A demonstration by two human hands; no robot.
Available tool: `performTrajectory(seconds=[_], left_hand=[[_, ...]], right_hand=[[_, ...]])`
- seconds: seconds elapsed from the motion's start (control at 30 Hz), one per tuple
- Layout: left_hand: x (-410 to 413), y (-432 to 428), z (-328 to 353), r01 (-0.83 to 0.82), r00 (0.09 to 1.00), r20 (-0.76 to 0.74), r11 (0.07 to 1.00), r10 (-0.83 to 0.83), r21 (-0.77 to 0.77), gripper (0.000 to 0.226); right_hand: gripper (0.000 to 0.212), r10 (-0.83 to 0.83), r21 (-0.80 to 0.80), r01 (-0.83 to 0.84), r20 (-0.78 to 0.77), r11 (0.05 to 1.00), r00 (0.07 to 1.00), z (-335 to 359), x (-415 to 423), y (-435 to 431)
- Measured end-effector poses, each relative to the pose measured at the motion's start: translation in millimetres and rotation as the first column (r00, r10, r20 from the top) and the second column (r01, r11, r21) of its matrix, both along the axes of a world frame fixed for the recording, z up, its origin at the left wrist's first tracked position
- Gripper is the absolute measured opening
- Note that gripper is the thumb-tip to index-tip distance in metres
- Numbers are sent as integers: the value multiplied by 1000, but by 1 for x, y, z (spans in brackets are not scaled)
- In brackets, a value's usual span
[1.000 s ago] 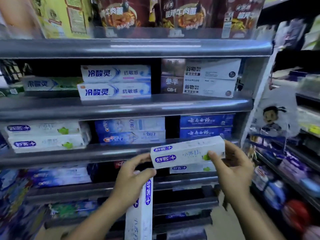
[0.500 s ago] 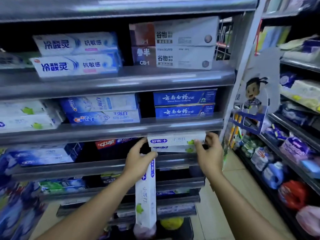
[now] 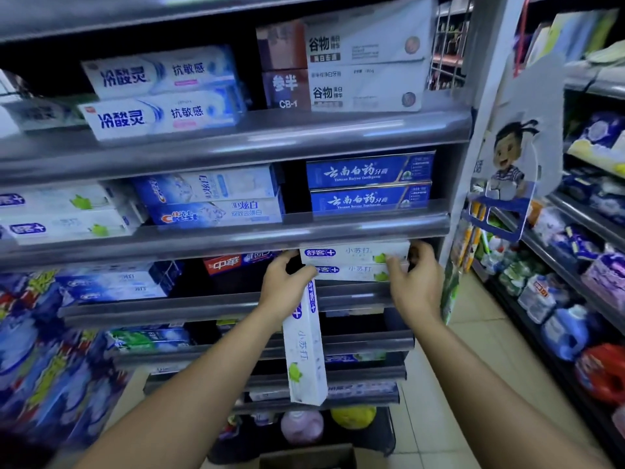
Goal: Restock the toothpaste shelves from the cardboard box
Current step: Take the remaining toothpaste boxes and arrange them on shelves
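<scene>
My left hand (image 3: 285, 286) grips a white toothpaste box (image 3: 305, 353) that hangs down upright in front of the lower shelves. Its fingers also touch the left end of the top white box (image 3: 355, 253) on the third shelf (image 3: 203, 304). That box lies on another white box (image 3: 351, 272) of the same kind. My right hand (image 3: 414, 282) holds the right end of these two stacked boxes, fingers curled round it. The top edge of a cardboard box (image 3: 304, 456) shows at the bottom of the view.
Shelves above hold blue toothpaste boxes (image 3: 370, 184), Crest boxes (image 3: 213, 201) and white boxes (image 3: 162, 93). A red box (image 3: 236, 264) sits left of my hands. A cartoon hanging display (image 3: 507, 170) and an aisle of detergent bottles (image 3: 568, 333) are to the right.
Both hands carried the horizontal white box down from the front of the shelves onto the third shelf, on top of the matching box. The camera tilted down and moved closer.
</scene>
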State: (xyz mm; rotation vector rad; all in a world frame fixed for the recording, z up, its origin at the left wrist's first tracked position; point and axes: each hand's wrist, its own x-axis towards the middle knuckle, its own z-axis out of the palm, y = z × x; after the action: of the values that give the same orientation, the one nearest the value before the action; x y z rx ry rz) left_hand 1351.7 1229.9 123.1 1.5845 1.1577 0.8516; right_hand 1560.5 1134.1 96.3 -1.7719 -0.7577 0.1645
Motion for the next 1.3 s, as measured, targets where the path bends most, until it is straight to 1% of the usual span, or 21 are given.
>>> performTrajectory(seconds=[0.07, 0.1, 0.13, 0.17, 0.2, 0.27, 0.33, 0.37, 0.4, 0.43, 0.5, 0.6, 0.67, 0.73, 0.77, 0.8, 0.87, 0.93, 1.07, 1.17, 1.3], left_hand=[[-3, -2, -2, -97, 994, 48, 995, 98, -30, 47], [-5, -2, -3, -148, 985, 87, 988, 152, -52, 38], [-7, -2, -3, -201, 968, 138, 976, 212, -88, 26], [-10, -3, -4, -251, 940, 199, 957, 277, -146, 12], [-13, -4, -4, -293, 903, 258, 932, 343, -213, 10], [-16, -6, -4, -346, 807, 362, 870, 467, -352, 27], [-15, -8, -4, -389, 703, 422, 807, 572, -445, 31], [-13, -9, -4, -393, 667, 438, 784, 603, -481, 31], [-9, -10, -4, -386, 650, 444, 771, 617, -507, 30], [-6, -12, -3, -372, 656, 442, 771, 612, -517, 31], [1, -15, -8, -348, 712, 421, 803, 562, -484, 35], [3, -21, -13, -288, 830, 382, 899, 407, -331, 41], [4, -21, -14, -237, 894, 344, 954, 287, -183, 31], [4, -18, -14, -188, 942, 270, 980, 199, -67, 8], [6, -16, -15, -155, 962, 223, 988, 157, -25, 9], [7, -14, -16, -130, 977, 174, 991, 126, 9, 19], [10, -10, -18, -133, 988, 89, 989, 128, 57, 27], [11, -5, -19, -149, 989, 23, 986, 148, 78, 30], [14, 8, -22, -99, 991, -80, 993, 104, 57, 28], [15, 18, -21, -53, 993, -104, 998, 56, 31, 31], [13, 24, -22, -28, 996, -83, 1000, 27, -10, 41]], right_hand=[[45, -11, 47, 10, 10, 999, 1000, -1, -13, -18], [38, 12, 70, -13, 22, 997, 1000, -3, -22, -29], [29, 75, 75, -76, 7, 994, 997, -8, -32, -40], [27, 181, 60, -178, -53, 982, 982, -14, -42, -52], [32, 308, 33, -307, -139, 951, 941, -19, -51, -63], [52, 511, -29, -547, -321, 837, 798, -30, -67, -81], [54, 605, -4, -670, -426, 743, 673, -36, -78, -93], [50, 600, 44, -655, -452, 755, 661, -39, -80, -95], [48, 559, 93, -590, -467, 802, 685, -40, -81, -95], [46, 489, 128, -491, -469, 862, 736, -38, -79, -94], [45, 351, 197, -292, -455, 936, 818, -30, -70, -89], [42, 276, 284, -162, -427, 945, 861, -16, -48, -80], [39, 228, 245, -146, -349, 958, 909, -9, -33, -74], [37, 136, 144, -110, -188, 983, 973, -5, -21, -65], [37, 99, 96, -90, -90, 991, 991, -2, -16, -61], [36, 80, 64, -79, -11, 995, 997, -1, -11, -56], [27, 74, 17, -75, 65, 997, 995, -2, -5, -45], [23, 74, -33, -71, 66, 997, 995, -4, -2, -37], [34, 32, -43, -32, 8, 999, 999, -6, 0, -28], [35, 23, -92, -25, -23, 995, 999, -5, 3, -22], [29, 55, -168, -65, -64, 984, 996, -3, 7, -16]])
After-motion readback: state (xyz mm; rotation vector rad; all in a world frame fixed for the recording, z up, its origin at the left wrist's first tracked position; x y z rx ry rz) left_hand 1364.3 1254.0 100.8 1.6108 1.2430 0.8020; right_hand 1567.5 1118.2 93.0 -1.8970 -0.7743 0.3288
